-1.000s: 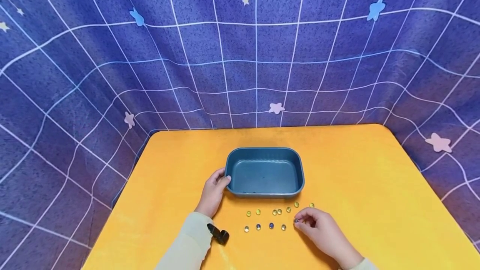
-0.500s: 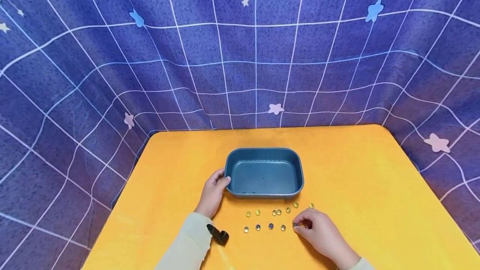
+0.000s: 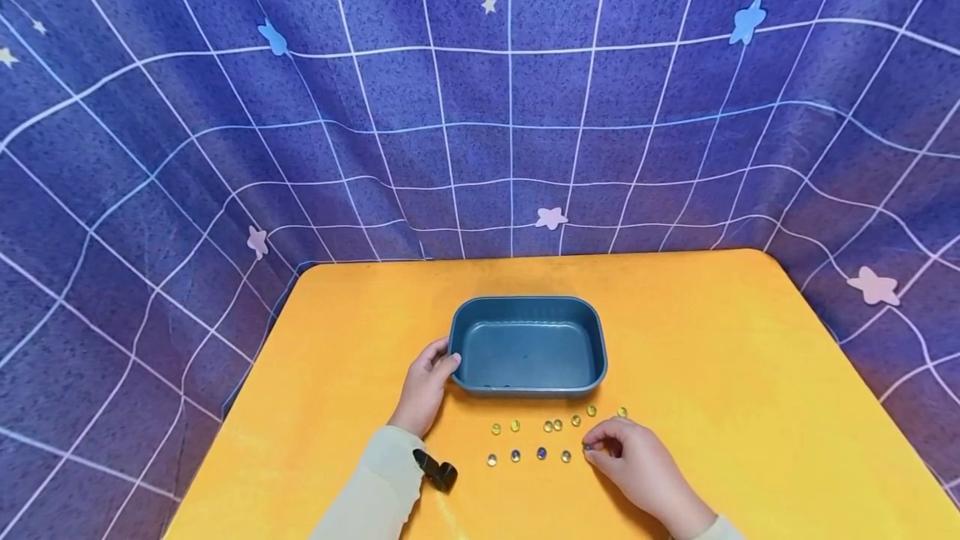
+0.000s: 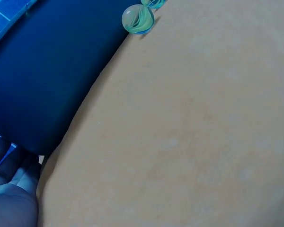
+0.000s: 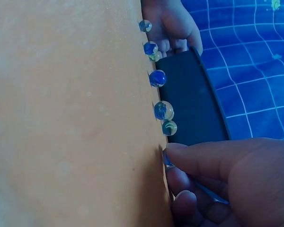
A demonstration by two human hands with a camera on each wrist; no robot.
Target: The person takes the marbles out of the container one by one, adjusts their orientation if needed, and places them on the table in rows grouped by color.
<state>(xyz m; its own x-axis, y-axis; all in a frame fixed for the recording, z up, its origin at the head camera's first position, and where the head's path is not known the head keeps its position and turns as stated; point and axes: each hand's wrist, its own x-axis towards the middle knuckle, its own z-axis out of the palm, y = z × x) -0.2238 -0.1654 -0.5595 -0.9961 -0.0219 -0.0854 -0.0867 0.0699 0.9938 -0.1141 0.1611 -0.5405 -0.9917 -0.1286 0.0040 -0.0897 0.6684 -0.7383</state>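
Note:
In the head view a dark blue rectangular plastic basin [image 3: 528, 344] stands on the table. My left hand [image 3: 422, 386] holds its left end, thumb over the rim and fingers along the outer wall. My right hand [image 3: 643, 467] pinches a small glass marble [image 3: 587, 447] between thumb and fingers, low at the right end of the near row. That row has several blue and clear marbles [image 3: 542, 453]. Behind it lies a looser row of yellowish marbles [image 3: 557, 425]. In the right wrist view, the fingers mostly cover the pinched marble [image 5: 168, 160].
A yellow cloth covers the table [image 3: 360, 307]. A blue gridded curtain [image 3: 480, 148] with stars hangs behind it and along both sides. A black device [image 3: 437, 471] sits at the left sleeve's cuff. One yellowish marble [image 3: 622, 412] lies just behind the right hand.
My right hand has shifted slightly left and toward me with the pinched marble, closer to the near row's end. The left hand and the basin stay in place.

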